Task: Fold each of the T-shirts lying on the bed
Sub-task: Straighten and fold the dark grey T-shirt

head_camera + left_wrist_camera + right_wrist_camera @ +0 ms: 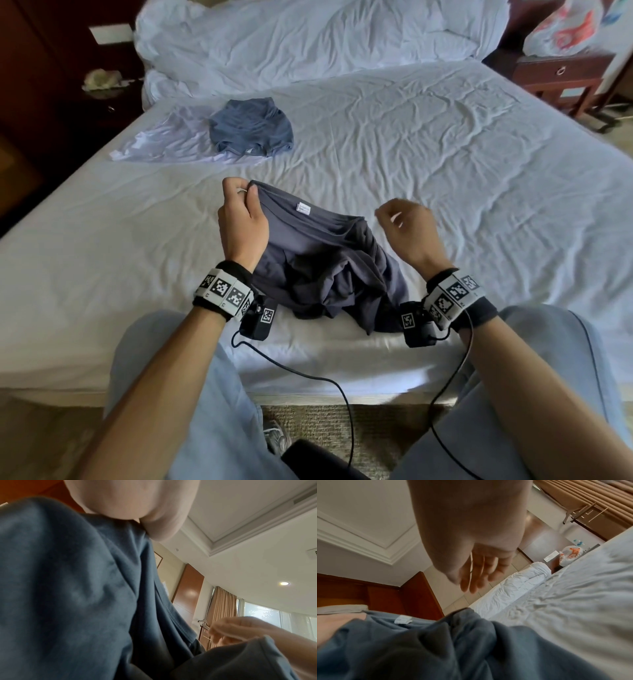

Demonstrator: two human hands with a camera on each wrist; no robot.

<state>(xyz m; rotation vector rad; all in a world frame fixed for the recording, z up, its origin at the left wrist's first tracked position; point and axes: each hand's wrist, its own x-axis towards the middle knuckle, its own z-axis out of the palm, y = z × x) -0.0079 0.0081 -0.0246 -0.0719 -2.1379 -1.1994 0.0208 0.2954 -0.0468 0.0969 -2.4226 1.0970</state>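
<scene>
While the left hand (241, 219) pinches the hem edge of the dark shirt (325, 267) between thumb and curled fingers and lifts it off the bed (445, 171), the right hand (407, 233) hovers just past the shirt's other side with its fingers loosely spread and nothing in them. The right-wrist view confirms that: the fingers (479, 574) hang relaxed over the sheet, clear of the cloth.

The dark shirt lies bunched at the near edge of the bed, directly in front of the person, its white label (303, 208) showing near the raised edge. It is crumpled, not flat, so its folding looks barely begun; the person seems to be finding the edges to spread it out.

Further up the bed on the left sits a blue shirt (251, 126), gathered into a rough heap and seemingly not neatly folded. Beneath and beside it lies a pale garment (161, 140), spread fairly flat; whether it is a T-shirt cannot be told.

By this showing no shirt is plainly finished, and most of the task is likely left: the dark one first, then the blue, perhaps the pale one too.
</scene>
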